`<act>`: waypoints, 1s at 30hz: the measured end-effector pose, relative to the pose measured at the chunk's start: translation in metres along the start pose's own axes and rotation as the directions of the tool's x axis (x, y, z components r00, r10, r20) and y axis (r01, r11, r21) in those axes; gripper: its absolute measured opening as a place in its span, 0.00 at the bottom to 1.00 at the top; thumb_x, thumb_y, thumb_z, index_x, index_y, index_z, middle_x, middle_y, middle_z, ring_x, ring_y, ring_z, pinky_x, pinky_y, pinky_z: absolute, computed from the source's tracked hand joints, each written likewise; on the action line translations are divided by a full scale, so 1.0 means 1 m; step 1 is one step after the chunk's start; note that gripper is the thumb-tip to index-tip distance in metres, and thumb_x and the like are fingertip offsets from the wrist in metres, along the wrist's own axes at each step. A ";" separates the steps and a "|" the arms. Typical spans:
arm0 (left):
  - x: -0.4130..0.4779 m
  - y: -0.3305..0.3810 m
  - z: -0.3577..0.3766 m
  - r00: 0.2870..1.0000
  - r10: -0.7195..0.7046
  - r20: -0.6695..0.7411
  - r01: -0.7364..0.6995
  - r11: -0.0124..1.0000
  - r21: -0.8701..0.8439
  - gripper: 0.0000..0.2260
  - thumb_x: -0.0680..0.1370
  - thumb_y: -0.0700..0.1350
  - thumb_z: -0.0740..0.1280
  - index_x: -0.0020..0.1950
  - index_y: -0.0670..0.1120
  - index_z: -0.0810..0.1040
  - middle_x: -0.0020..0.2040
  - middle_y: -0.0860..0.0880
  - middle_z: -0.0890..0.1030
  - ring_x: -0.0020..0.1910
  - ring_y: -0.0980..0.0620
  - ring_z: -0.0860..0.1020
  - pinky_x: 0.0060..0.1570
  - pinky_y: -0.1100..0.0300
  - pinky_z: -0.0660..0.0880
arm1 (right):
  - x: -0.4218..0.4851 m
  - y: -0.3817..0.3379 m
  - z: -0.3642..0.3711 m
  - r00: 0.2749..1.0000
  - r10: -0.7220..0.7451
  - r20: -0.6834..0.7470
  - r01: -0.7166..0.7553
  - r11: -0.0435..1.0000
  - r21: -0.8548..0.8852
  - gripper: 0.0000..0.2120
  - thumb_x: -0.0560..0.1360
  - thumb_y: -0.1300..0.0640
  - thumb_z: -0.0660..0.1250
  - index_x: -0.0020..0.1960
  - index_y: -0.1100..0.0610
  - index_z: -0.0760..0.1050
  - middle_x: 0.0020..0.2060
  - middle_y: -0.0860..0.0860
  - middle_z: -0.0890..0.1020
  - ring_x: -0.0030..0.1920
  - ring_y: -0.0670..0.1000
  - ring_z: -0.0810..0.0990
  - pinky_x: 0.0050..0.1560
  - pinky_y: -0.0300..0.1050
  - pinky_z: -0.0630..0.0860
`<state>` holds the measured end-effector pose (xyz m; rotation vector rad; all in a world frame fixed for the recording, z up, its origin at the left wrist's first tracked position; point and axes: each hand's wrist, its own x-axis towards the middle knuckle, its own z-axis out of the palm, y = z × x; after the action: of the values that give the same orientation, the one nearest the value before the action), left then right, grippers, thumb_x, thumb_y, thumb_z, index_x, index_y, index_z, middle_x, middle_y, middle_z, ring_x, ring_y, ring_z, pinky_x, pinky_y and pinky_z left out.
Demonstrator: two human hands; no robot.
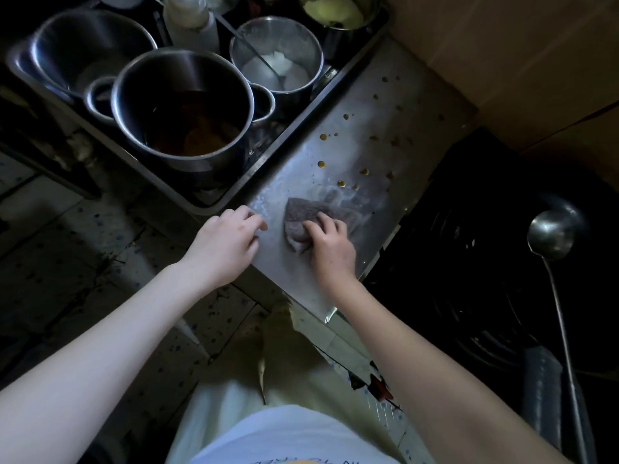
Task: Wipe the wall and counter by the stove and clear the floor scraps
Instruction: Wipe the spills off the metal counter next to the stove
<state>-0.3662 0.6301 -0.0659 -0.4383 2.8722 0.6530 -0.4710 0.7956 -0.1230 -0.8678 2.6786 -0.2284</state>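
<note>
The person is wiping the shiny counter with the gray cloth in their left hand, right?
Not quite. The head view shows the gray cloth gripped by the right hand, not the left, on the shiny counter. The left hand holds nothing, at the counter's edge.

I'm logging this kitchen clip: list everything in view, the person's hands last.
counter: one, steel, centre, brown drips on it
tray: one, steel, left of the counter
pots: four, steel, in the tray, upper left
bottle: one, translucent, top, among the pots
cloth: one, grey, on the counter under the right hand
ladle: one, steel, far right
stove: one, black, right of the counter
wall: one, beige, upper right
floor: one, speckled tiles, lower left
left hand: one, fingertips at the counter's edge
right hand: one, gripping the cloth
</note>
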 end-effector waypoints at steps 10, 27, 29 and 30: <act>0.009 0.010 -0.004 0.999 0.038 -0.006 -0.037 0.999 0.032 0.11 0.78 0.44 0.60 0.59 0.48 0.75 0.60 0.48 0.75 0.56 0.47 0.74 0.52 0.52 0.72 | 0.053 0.040 -0.033 0.969 0.200 -0.143 -0.141 0.928 0.344 0.14 0.78 0.59 0.59 0.60 0.53 0.76 0.69 0.56 0.68 0.70 0.58 0.64 0.68 0.56 0.64; -0.006 -0.003 -0.006 0.998 -0.068 -0.017 0.069 0.997 0.044 0.12 0.77 0.44 0.61 0.59 0.48 0.76 0.59 0.48 0.75 0.55 0.46 0.74 0.53 0.50 0.72 | 0.047 -0.024 -0.005 0.990 -0.120 -0.080 0.130 0.982 0.135 0.19 0.73 0.62 0.67 0.63 0.54 0.73 0.71 0.59 0.66 0.72 0.59 0.63 0.62 0.58 0.71; -0.008 -0.004 -0.006 0.995 -0.094 -0.011 0.094 0.995 0.033 0.12 0.77 0.43 0.61 0.60 0.48 0.76 0.60 0.49 0.75 0.56 0.45 0.74 0.54 0.51 0.71 | 0.066 -0.017 -0.014 0.986 -0.117 -0.120 0.129 0.986 0.105 0.18 0.74 0.62 0.67 0.63 0.53 0.74 0.70 0.58 0.68 0.70 0.59 0.66 0.61 0.55 0.72; -0.009 -0.003 -0.006 0.995 -0.101 -0.010 0.101 0.994 0.031 0.12 0.77 0.43 0.61 0.60 0.48 0.76 0.60 0.49 0.75 0.57 0.45 0.74 0.54 0.51 0.71 | 0.075 -0.009 -0.019 0.984 -0.112 -0.140 0.125 0.988 0.090 0.17 0.74 0.60 0.66 0.63 0.51 0.74 0.68 0.57 0.71 0.67 0.58 0.69 0.59 0.53 0.72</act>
<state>-0.3571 0.6268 -0.0597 -0.5787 2.8420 0.5901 -0.5304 0.7449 -0.1217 -1.0158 2.7135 -0.4592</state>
